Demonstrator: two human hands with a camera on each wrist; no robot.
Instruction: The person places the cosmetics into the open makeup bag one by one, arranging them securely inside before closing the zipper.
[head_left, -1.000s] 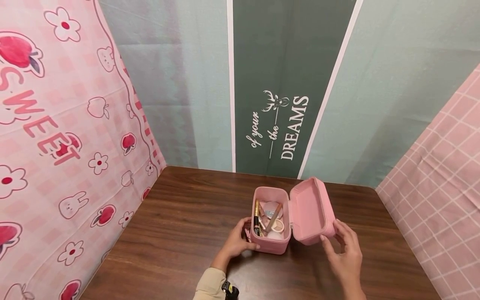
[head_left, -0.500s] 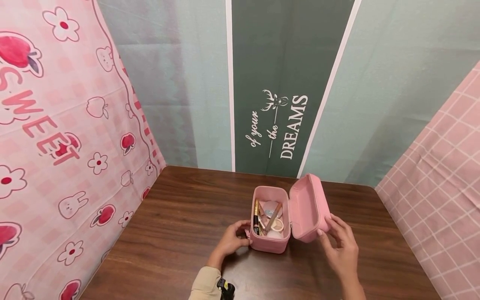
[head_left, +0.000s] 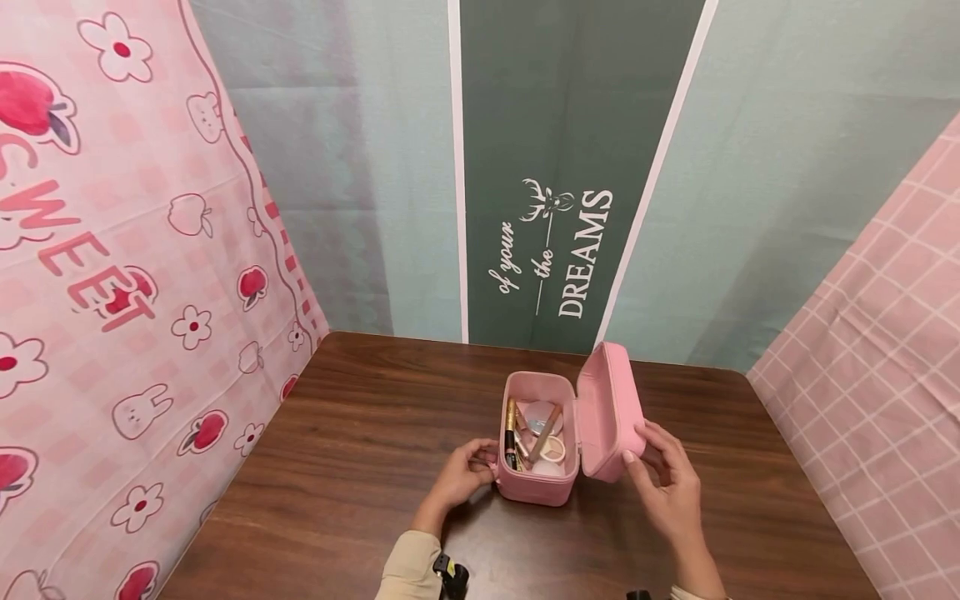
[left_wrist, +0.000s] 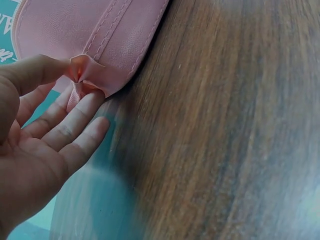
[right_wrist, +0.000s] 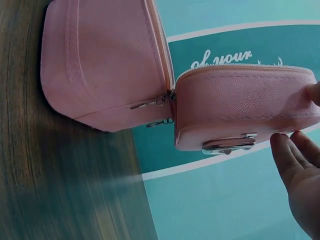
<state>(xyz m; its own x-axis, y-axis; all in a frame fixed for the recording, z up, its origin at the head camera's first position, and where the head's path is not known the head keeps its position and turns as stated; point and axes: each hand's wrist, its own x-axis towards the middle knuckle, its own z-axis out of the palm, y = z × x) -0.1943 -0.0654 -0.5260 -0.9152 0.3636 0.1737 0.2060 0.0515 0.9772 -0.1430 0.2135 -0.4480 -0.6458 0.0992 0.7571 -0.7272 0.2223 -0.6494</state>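
Note:
A pink zippered makeup case (head_left: 534, 492) stands on the wooden table, its lid (head_left: 628, 408) raised on the right side. Inside lie a gold-and-black tube (head_left: 511, 429), a brown pencil-like stick (head_left: 546, 432), a round compact (head_left: 552, 450) and other cosmetics. My left hand (head_left: 459, 479) is at the case's left side, where thumb and fingers pinch a pink bow (left_wrist: 91, 70). With thumb and fingertips, my right hand (head_left: 671, 487) holds the lid by its near edge. Two zipper pulls (right_wrist: 160, 100) hang by the hinge in the right wrist view.
The brown table (head_left: 360, 433) runs back to a green curtain (head_left: 397, 208) with printed lettering. A pink apple-print cloth (head_left: 172, 250) hangs on the left, a pink checked cloth (head_left: 862, 350) on the right.
The lid has swung up and leftward towards the case, my right hand moving with it. My left hand has shifted slightly left, from the case's front corner to the bow on its side.

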